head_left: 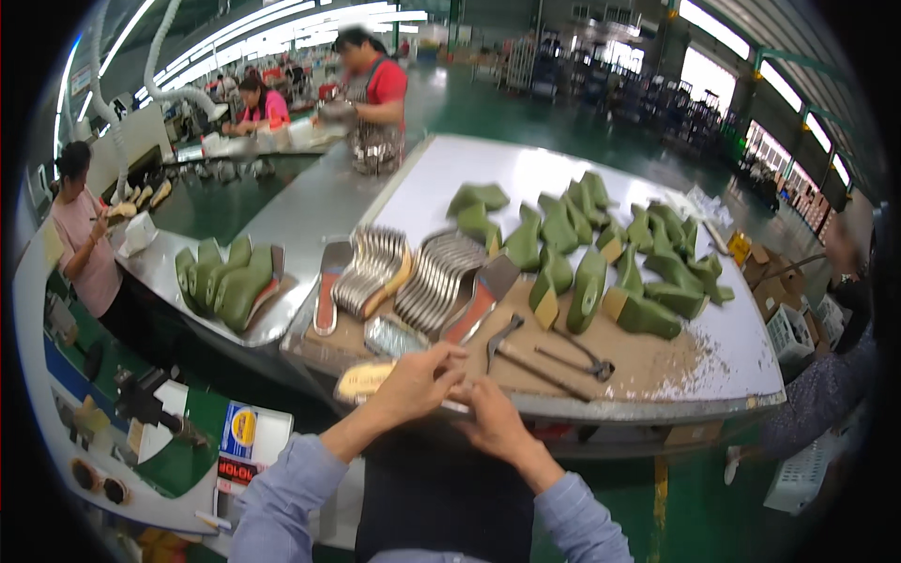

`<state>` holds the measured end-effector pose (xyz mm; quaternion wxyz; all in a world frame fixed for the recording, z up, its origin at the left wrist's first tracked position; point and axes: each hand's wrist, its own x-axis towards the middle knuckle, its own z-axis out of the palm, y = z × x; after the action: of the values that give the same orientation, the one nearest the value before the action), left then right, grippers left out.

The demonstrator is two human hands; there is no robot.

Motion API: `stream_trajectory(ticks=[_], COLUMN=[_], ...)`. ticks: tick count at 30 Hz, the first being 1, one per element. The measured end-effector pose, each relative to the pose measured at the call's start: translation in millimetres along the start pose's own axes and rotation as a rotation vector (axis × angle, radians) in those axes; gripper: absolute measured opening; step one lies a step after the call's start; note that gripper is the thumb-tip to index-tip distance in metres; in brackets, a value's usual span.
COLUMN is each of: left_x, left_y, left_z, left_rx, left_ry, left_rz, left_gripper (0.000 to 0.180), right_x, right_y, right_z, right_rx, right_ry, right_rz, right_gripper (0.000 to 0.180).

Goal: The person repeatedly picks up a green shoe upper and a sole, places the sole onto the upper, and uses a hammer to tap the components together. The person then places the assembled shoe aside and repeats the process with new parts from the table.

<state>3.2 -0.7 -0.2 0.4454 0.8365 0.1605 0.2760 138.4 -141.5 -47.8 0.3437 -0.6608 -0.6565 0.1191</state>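
At the near edge of the workbench, my left hand [418,383] has its fingers bent and drawn together close to my right hand [495,422], which is also closed. What lies between the fingers is too small and blurred to make out. A pale yellow insole-shaped piece [361,381] shows just left of my left hand; whether I hold it cannot be told. Beyond my hands lie a hammer [537,368] and a pair of pincers [587,364]. A clear plastic-wrapped packet [396,335] sits beside two rows of stacked curved insoles [374,267].
Many green shoe lasts [588,289] stand on the white-covered bench [732,352]. More lasts [246,286] sit on a metal tray at left. Cardboard [643,361] covers the near bench top. One person [375,89] stands beyond, another [83,225] at left, a third at right.
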Motion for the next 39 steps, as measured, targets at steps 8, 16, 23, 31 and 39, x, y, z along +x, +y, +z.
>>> stream_trajectory(ticks=[8, 16, 23, 31, 39], left_x=[1.8, 4.7, 5.2, 3.7, 2.5], left_y=[-0.4, -6.8, -4.3, -7.6, -4.8], left_z=[12.3, 14.6, 12.9, 14.8, 15.5], left_rx=[0.101, 0.349, 0.368, 0.371, 0.358], left_ry=[-0.125, -0.174, -0.194, -0.172, -0.15], left_rz=[-0.146, -0.088, -0.067, -0.005, -0.013], left_gripper=[0.013, 0.012, 0.015, 0.013, 0.014], right_x=[-22.3, -35.9, -66.7, -93.9, -92.7], right_y=[60.7, 103.1, 33.5, -25.6, -41.6], right_z=[-51.5, -87.8, -79.2, -107.6, -113.5], right_rx=[-0.458, -0.744, 0.24, 0.087, 0.028], right_ry=[0.353, -0.045, 0.431, 0.329, 0.348], right_rz=[0.061, 0.279, 0.464, 0.289, 0.104], right_gripper=[0.046, 0.052, 0.046, 0.046, 0.045])
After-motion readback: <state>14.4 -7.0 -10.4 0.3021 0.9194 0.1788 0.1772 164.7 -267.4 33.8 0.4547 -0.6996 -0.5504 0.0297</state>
